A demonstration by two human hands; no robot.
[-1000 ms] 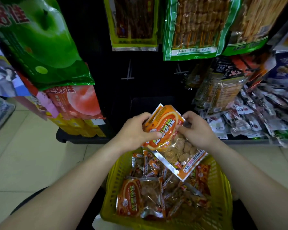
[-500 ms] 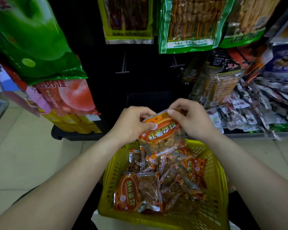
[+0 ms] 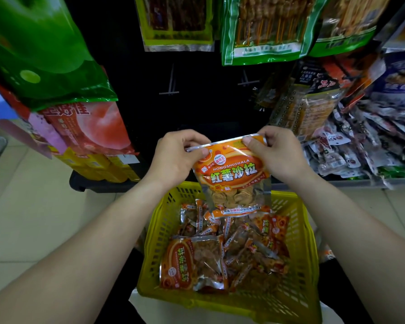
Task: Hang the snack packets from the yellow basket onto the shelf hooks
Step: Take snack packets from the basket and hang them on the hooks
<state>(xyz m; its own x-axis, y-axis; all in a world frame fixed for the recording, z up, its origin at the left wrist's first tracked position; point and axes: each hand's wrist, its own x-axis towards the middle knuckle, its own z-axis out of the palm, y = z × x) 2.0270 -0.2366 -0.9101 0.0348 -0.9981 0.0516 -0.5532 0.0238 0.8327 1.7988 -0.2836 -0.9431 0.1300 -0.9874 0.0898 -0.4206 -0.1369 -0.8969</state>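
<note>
My left hand [image 3: 174,157] and right hand [image 3: 276,153] fingers pinch the orange snack packet's [image 3: 233,176] top corners, upright above the yellow basket [image 3: 299,242].

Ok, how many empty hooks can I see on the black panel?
2. One empty hook sits above the left hand; the second hook is to its right, below the green-edged skewer packet. More may be hidden behind hanging packets.

Orange packet [image 3: 232,174]; yellow lattice basket [image 3: 297,265].
</note>
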